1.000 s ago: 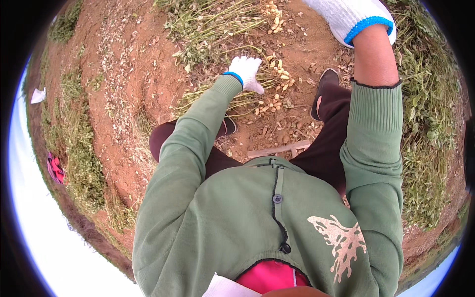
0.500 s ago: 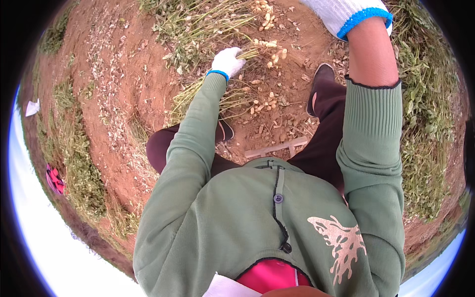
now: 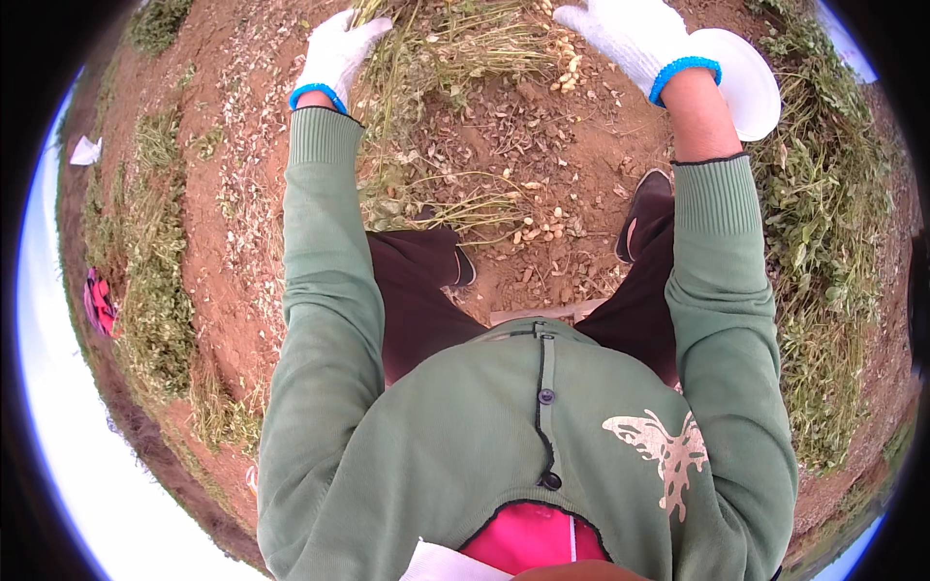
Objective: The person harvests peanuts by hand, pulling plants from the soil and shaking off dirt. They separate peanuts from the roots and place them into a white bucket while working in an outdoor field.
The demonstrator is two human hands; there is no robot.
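Note:
Both my hands wear white knit gloves with blue cuffs. My left hand (image 3: 339,53) is at the left edge of a heap of pulled peanut plants (image 3: 470,48), thumb spread from its fingers, stems close beside it. On the heap's other side is my right hand (image 3: 635,39), thumb stretched toward the peanut pods (image 3: 567,73) at the root ends. The picture's upper edge cuts off part of its fingers. Neither hand shows anything in its grip. Nearer my feet lies a smaller bunch of stems (image 3: 475,211), with loose peanuts (image 3: 547,230) by its roots.
A white round dish-like thing (image 3: 751,87) shows beside my right wrist. Green plant rows (image 3: 819,242) run along the right, and another row (image 3: 155,290) along the left. A wooden piece (image 3: 547,312) lies between my legs. Pink cloth (image 3: 99,302) lies far left.
My left hand has let go of the peanut stems and moved up and left. My right hand has moved slightly left and down. The white round thing has come into view.

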